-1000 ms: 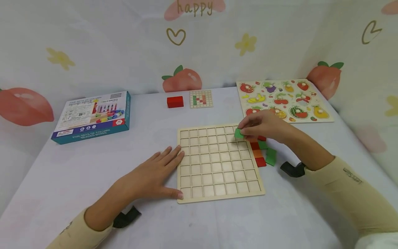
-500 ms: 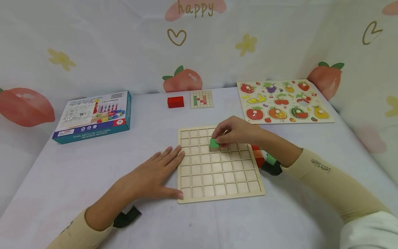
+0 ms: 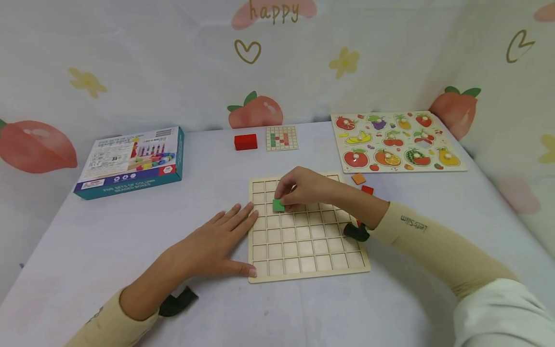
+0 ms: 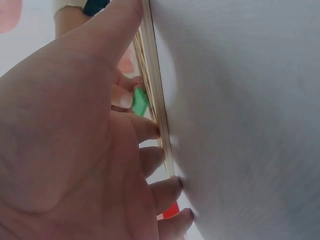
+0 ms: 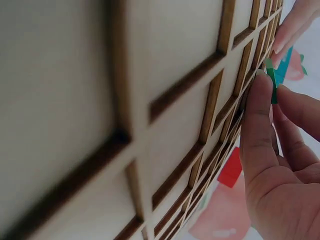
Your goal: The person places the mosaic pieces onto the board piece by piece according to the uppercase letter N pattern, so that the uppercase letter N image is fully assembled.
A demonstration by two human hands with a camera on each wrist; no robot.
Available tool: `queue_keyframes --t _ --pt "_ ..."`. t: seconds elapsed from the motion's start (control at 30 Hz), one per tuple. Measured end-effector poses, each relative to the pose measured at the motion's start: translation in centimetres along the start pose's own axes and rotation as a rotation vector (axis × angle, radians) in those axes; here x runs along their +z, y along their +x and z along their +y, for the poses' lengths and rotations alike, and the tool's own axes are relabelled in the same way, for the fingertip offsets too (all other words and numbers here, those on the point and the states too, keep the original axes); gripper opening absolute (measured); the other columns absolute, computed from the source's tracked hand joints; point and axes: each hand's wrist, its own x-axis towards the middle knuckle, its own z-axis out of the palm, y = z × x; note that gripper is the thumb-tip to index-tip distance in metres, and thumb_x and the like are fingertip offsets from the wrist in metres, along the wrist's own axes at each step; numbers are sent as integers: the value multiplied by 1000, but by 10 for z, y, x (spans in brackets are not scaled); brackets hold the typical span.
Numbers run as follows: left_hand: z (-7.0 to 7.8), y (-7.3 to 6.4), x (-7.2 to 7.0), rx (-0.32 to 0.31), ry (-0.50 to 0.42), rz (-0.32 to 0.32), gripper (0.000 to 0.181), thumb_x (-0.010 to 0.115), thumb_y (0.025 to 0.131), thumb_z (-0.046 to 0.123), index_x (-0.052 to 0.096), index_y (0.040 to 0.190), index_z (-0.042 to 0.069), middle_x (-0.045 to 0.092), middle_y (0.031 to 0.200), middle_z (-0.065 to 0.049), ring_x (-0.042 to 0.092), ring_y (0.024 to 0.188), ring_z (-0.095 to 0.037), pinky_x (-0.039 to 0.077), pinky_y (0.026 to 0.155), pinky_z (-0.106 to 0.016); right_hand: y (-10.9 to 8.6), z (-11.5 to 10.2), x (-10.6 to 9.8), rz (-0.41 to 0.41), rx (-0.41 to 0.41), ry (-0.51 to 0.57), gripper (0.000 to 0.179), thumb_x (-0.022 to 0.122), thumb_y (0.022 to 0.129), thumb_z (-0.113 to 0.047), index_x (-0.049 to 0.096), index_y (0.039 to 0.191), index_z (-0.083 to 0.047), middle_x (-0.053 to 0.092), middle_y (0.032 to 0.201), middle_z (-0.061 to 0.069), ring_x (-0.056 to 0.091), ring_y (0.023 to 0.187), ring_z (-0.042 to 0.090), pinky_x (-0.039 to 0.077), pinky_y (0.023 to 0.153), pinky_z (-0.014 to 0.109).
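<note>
A wooden grid board (image 3: 303, 262) with square recesses lies in the middle of the table. My right hand (image 3: 299, 189) pinches a green square tile (image 3: 278, 206) between thumb and fingers, close over the second column near the board's upper left; the right wrist view shows the tile (image 5: 272, 80) edge-on at the fingertips. My left hand (image 3: 212, 246) lies with fingers spread, its thumb and fingertips at the board's left edge. From the left wrist, the same fingers reach the board's side (image 4: 159, 95).
Beyond the board stand a red block (image 3: 245, 142) and a small pattern card (image 3: 282, 138). A fruit puzzle (image 3: 396, 142) lies at the back right, a box (image 3: 130, 161) at the back left. Orange (image 3: 358, 179) and red (image 3: 367, 190) tiles lie right of the board, partly behind the forearm.
My right hand has carried the green tile leftward across the board from its upper right corner. My left hand has stayed in place at the left edge.
</note>
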Motion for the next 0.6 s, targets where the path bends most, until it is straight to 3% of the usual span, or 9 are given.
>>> queue_keyframes --t 0.17,0.43,0.6 --pt "0 0 0 3 5 4 120 51 75 88 15 162 14 5 168 -5 5 152 -32 17 118 -55 6 -6 4 -26 18 -41 3 70 91 0 72 93 0 70 79 6 67 70 17 59 68 30" --pt "1 -1 -1 -2 3 6 120 52 75 88 15 162 15 5 168 -5 5 152 -32 18 118 -55 9 -15 8 -17 4 -253 4 73 92 -8 74 87 -7 66 77 -1 58 73 13 51 69 25" --pt "1 -1 -1 -5 -3 4 119 53 75 87 15 162 15 5 168 -4 5 152 -32 17 118 -55 4 -15 5 -24 -25 -252 3 71 93 -7 74 93 -7 68 82 -1 60 79 14 52 76 27"
